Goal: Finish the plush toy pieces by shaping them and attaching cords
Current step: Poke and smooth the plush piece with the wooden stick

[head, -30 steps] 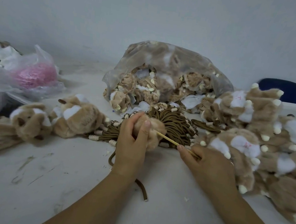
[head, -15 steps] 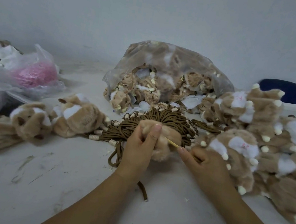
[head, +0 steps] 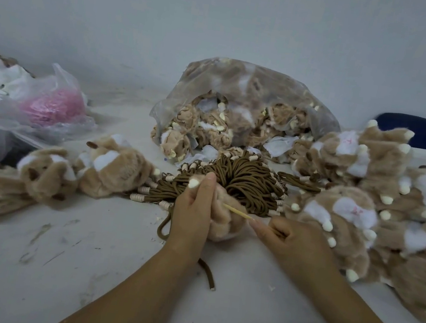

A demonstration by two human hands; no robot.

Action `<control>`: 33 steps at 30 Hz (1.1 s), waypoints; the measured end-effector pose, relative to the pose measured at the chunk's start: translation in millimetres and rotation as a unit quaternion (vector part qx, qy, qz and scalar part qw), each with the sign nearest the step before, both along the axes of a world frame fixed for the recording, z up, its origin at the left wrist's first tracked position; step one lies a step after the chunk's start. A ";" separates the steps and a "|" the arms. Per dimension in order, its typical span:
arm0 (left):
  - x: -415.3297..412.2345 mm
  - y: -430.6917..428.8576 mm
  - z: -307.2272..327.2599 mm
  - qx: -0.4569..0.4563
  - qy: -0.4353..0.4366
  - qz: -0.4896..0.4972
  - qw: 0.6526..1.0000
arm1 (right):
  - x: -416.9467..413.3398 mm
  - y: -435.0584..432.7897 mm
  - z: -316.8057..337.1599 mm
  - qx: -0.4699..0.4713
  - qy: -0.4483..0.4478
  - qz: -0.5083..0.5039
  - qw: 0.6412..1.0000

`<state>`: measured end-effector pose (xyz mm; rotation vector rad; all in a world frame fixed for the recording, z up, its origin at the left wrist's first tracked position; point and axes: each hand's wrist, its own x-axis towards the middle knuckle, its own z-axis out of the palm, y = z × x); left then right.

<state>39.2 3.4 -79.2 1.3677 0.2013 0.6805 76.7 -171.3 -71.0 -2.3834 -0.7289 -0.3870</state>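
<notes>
Plush piece (head: 226,224) sits at frame centre, left hand (head: 193,213) wrapped round it to steady it, right hand (head: 297,244) pinching a thin stick (head: 237,213) whose tip digs into the fur: shaping, I'd say. Brown cords (head: 246,184) bunched just behind, within easy reach for attaching.

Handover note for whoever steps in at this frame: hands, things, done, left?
Left hand grips a plush piece. Right hand pinches a thin stick, its tip at the piece.
Cord bundle lies behind the hands; a loose cord runs under the left wrist. More fill the clear bag; plush toys are piled at both sides.
Done: shaping under way.
Left: finish this piece, attach a cord.
</notes>
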 end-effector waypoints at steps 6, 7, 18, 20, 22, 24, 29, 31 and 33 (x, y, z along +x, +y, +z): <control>-4.0 -13.8 0.4 0.017 0.024 -0.040 0.999 | -3.9 9.3 -5.9 0.034 0.025 0.031 0.999; -3.8 -17.6 0.8 0.019 0.032 -0.045 0.998 | -5.0 12.9 -9.1 0.055 0.042 0.037 0.997; -1.9 -4.4 1.0 -0.002 -0.019 0.060 0.998 | -2.1 8.7 -12.1 0.010 0.011 -0.012 1.000; -2.4 -5.8 1.3 0.014 -0.025 0.062 0.998 | -3.8 9.2 -12.1 0.025 0.016 -0.014 0.999; -4.4 -11.4 3.2 -0.020 0.018 0.011 1.000 | -4.6 9.7 -11.7 0.043 0.015 0.006 0.999; -6.9 -13.9 4.3 -0.058 0.053 -0.032 0.996 | -4.2 8.3 -9.4 0.061 0.027 0.023 0.997; -9.7 -15.4 8.5 -0.044 0.057 -0.076 0.994 | -3.1 9.9 -10.4 0.083 0.044 0.017 0.995; -8.4 -17.0 9.2 -0.038 0.050 -0.050 0.997 | -3.7 15.4 -11.4 0.081 0.038 0.014 0.996; -6.8 -15.9 8.7 -0.035 0.028 0.012 0.999 | -3.5 17.2 -11.5 0.065 0.031 0.014 0.997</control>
